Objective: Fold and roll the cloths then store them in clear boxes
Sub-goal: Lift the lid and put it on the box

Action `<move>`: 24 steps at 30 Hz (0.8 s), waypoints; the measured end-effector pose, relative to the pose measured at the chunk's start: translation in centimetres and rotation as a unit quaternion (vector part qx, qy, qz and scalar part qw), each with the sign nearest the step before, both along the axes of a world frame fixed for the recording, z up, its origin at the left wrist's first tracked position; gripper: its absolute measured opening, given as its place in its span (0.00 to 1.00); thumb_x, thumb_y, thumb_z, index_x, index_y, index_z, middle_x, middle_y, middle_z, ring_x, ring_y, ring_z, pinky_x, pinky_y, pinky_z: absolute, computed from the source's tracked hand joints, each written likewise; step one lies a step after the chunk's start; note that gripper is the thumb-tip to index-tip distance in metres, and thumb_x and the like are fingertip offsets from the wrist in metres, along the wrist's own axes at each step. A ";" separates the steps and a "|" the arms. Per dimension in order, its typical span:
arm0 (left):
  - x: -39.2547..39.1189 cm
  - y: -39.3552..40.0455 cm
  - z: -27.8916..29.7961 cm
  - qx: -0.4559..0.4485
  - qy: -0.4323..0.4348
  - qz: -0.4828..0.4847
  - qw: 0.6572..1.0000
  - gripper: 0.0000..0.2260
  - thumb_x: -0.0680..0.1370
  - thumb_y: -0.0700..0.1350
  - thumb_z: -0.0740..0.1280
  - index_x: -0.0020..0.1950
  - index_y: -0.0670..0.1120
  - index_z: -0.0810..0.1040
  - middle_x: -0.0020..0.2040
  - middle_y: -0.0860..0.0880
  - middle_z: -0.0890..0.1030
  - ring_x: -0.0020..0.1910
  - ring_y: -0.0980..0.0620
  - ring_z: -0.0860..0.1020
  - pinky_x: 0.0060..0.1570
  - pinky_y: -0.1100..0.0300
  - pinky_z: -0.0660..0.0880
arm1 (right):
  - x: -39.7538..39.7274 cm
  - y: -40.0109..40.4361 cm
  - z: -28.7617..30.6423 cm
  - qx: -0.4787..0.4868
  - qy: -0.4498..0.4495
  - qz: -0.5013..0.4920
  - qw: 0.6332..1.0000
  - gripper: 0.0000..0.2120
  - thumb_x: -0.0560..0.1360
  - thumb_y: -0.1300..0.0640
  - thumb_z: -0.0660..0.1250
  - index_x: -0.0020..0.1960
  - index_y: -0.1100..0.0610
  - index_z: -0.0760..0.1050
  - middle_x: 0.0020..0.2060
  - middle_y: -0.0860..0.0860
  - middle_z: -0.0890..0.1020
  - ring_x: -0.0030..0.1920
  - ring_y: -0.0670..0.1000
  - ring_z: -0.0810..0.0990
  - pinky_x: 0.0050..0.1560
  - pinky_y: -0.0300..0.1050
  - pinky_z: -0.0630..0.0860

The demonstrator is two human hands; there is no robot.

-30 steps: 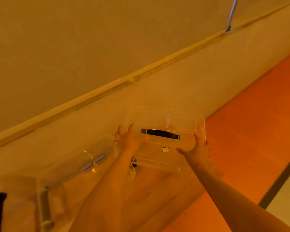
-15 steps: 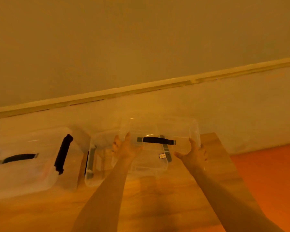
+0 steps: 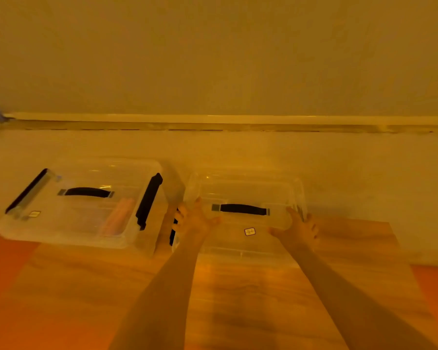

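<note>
We hold the clear lid (image 3: 243,198) over its box (image 3: 238,251) at the table's (image 3: 238,311) far edge, left hand (image 3: 194,222) and right hand (image 3: 297,229) gripping its ends. Set askew, it may not seat (the neighbouring box (image 3: 79,203) sits close).

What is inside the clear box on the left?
Through the lid of the left box, pale pink rolled cloth lies at its right end. The rest looks bare, though glare and blur hide detail.

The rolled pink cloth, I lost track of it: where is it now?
In the head view it lies at left inside the closed left clear box, rolled pink cloth against its right end by the black latch.
</note>
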State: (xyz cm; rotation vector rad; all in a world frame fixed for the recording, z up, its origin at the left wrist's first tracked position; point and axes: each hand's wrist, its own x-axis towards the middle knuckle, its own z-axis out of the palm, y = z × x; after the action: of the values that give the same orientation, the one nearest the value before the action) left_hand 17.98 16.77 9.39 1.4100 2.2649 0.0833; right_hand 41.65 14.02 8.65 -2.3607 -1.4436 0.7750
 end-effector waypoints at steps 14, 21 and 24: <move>-1.4 -0.9 -2.3 -0.014 -0.012 0.008 1.000 0.45 0.67 0.70 0.66 0.76 0.57 0.46 0.76 0.39 0.43 0.74 0.33 0.46 0.68 0.33 0.52 | -1.5 0.2 -1.1 -0.024 -0.001 0.010 1.000 0.43 0.64 0.40 0.75 0.73 0.42 0.58 0.75 0.59 0.52 0.74 0.65 0.50 0.69 0.68 0.55; -1.3 -1.5 -2.6 -0.021 -0.014 0.012 1.000 0.45 0.67 0.70 0.65 0.76 0.58 0.46 0.77 0.39 0.44 0.74 0.34 0.46 0.68 0.33 0.53 | -1.0 -0.6 -1.3 -0.015 -0.003 0.001 1.000 0.43 0.65 0.40 0.74 0.74 0.44 0.57 0.75 0.57 0.53 0.74 0.64 0.51 0.69 0.66 0.56; -1.2 -2.1 -2.9 -0.026 -0.012 0.014 0.999 0.45 0.67 0.71 0.64 0.76 0.59 0.45 0.77 0.39 0.44 0.74 0.33 0.46 0.67 0.32 0.54 | -1.0 -1.2 -1.6 -0.010 -0.015 -0.008 1.000 0.43 0.66 0.38 0.73 0.74 0.45 0.56 0.75 0.57 0.54 0.74 0.63 0.52 0.69 0.65 0.56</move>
State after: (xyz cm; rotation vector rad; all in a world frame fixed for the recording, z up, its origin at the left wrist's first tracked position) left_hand 16.81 14.64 6.44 1.3432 2.2525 0.0501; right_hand 40.64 12.80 7.10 -2.4050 -1.4335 0.7571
